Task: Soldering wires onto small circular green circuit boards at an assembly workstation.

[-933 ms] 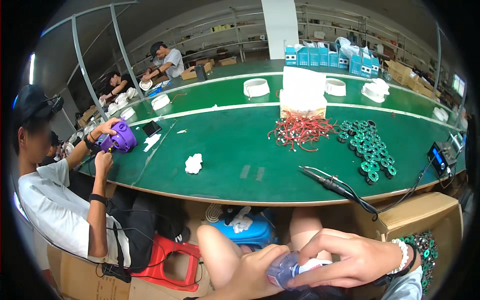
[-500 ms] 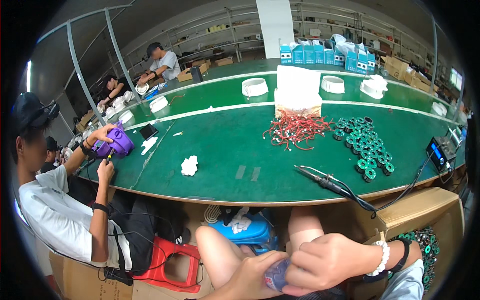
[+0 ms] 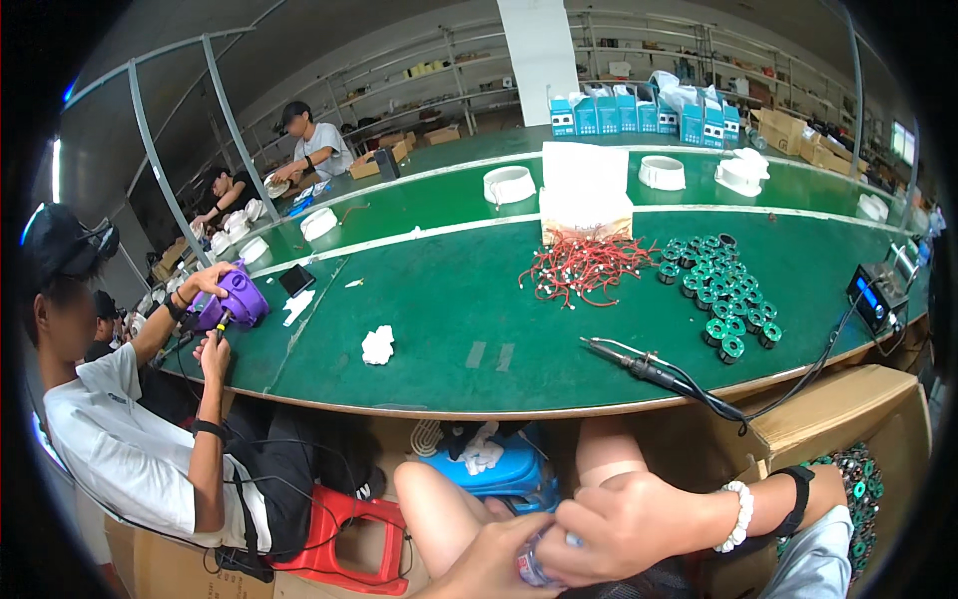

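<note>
Low over my lap, a clear plastic bottle [image 3: 530, 569] with a small printed label is held between my two hands. My left hand [image 3: 489, 561] is wrapped round its body. My right hand [image 3: 621, 527], a white scrunchie [image 3: 738, 516] at its wrist, is closed over the bottle's other end, and its fingers hide most of that end. A bluish bit shows under the right fingers; whether it is the cap I cannot tell.
The green workbench [image 3: 429, 369] carries a soldering iron [image 3: 654, 371], red wires [image 3: 579, 268], green-topped coils [image 3: 731, 347], and crumpled tissue [image 3: 378, 345]. A cardboard box [image 3: 838, 409] of parts stands at right. A co-worker [image 3: 130, 429] at left holds a purple housing [image 3: 239, 299].
The bottle has turned in my hands and less of it shows. My right hand has shifted slightly left, with its fingers curled further over the end. The view has tilted slightly.
</note>
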A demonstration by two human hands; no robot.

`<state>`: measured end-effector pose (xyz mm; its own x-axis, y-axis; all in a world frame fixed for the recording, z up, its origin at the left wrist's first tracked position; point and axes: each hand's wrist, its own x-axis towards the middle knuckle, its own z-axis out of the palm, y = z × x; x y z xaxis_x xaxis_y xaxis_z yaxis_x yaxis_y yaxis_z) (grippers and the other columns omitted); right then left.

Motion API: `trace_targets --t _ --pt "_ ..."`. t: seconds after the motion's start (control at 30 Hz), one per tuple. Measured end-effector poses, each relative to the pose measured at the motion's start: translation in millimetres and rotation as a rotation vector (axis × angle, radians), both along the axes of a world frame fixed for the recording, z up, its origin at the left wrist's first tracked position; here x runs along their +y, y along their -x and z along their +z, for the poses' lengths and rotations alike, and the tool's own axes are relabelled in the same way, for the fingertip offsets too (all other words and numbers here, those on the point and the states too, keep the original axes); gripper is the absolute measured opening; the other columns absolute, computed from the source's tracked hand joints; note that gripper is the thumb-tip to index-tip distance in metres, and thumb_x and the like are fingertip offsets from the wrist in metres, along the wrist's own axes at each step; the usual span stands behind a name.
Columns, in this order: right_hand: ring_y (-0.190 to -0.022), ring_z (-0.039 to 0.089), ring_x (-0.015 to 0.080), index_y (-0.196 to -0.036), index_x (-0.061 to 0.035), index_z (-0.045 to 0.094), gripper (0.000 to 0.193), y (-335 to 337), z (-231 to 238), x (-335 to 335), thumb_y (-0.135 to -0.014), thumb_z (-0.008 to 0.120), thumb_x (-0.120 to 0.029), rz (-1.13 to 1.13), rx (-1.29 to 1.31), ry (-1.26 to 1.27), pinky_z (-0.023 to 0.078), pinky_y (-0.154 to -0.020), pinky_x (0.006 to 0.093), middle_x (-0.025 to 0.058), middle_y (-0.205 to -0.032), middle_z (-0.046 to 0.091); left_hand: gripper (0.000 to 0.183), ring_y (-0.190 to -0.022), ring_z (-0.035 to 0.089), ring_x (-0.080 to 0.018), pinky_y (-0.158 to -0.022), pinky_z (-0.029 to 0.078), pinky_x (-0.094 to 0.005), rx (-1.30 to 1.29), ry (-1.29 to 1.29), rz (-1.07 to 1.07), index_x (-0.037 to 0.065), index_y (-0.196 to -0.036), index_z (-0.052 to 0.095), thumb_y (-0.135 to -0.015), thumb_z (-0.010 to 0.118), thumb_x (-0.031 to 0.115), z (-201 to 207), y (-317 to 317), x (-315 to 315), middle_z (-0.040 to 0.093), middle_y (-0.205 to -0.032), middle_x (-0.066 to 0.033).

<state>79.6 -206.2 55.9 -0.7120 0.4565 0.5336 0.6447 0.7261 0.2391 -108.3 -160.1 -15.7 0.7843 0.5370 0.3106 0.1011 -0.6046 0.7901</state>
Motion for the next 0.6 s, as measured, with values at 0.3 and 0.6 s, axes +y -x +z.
trace_targets --t 0.3,0.6 --pt "-0.04 0.041 0.0114 -0.064 -0.0103 0.045 0.025 1 6 -4 -0.076 0.057 -0.029 -0.108 0.087 0.143 0.031 -0.033 0.0241 0.0005 -0.051 0.034 0.044 -0.073 0.062 -0.0278 -0.065 0.047 -0.0323 0.108 0.039 0.095 0.001 -0.093 0.056 -0.055 0.076 0.012 35 -6 -8 0.061 -0.081 -0.0136" --pt "-0.05 0.039 0.0106 -0.063 -0.0122 0.043 0.03 9 12 -16 -0.078 0.049 -0.038 0.244 -0.034 -0.174 0.027 -0.045 0.0241 -0.0011 -0.06 0.039 0.038 -0.08 0.061 -0.0259 -0.068 0.047 -0.0324 0.211 0.257 -0.54 0.004 -0.086 0.061 -0.051 0.074 0.012 32 -3 6 0.062 -0.085 -0.0107"
